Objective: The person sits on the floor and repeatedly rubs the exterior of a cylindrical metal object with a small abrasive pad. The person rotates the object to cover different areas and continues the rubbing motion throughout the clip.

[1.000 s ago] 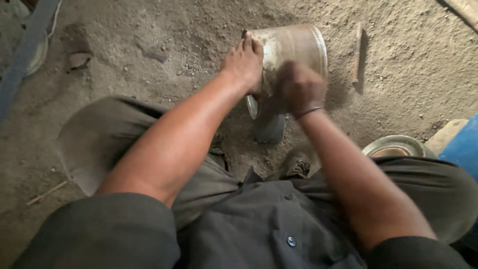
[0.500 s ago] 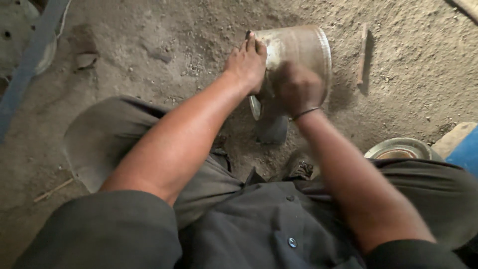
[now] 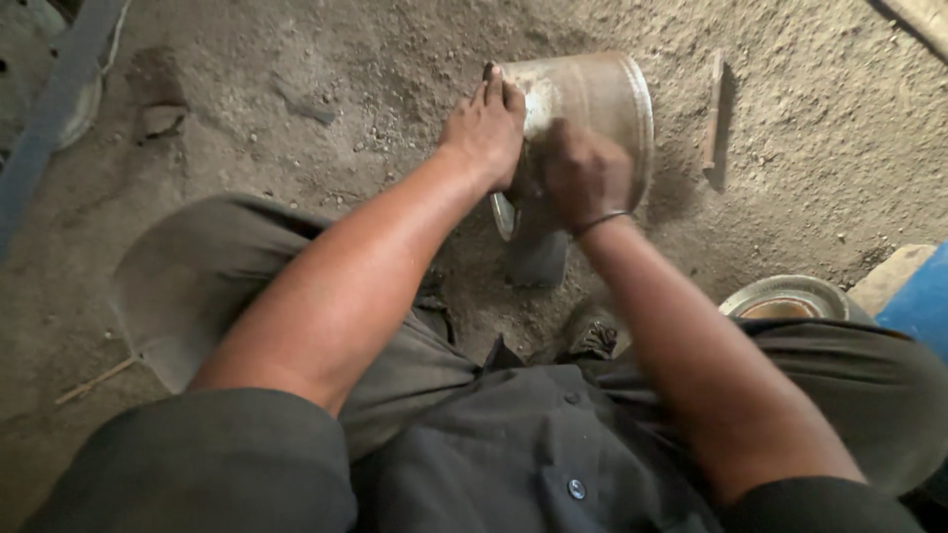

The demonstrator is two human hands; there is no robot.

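Both hands are on one metal can (image 3: 592, 99) that lies on its side on the dirt floor (image 3: 326, 59), in front of the person's knees. Left hand (image 3: 486, 128) lies flat over the can's near left edge, fingers (image 3: 494, 87) stretched up along the rim and pressed to the metal. Right hand (image 3: 585, 174) is curled into a fist against the can's front, knuckles up; what the fist closes on is hidden, so I cannot tell whether it holds anything. A thin bangle (image 3: 602, 224) circles the right wrist. The two hands sit just beside each other, not clasped. Both forearms reach forward and converge at the can from bare elbows and dark sleeves.

The can is one dull grey cylinder, scuffed and dusty, with a raised band near its far end and a shinier lip at the near end.

One small stick (image 3: 715, 111) lies right of the can, apart from it. One round metal bowl (image 3: 786, 296) rests near the right knee, beside a blue object (image 3: 918, 301). One long blue bar (image 3: 54, 109) runs along the upper left.
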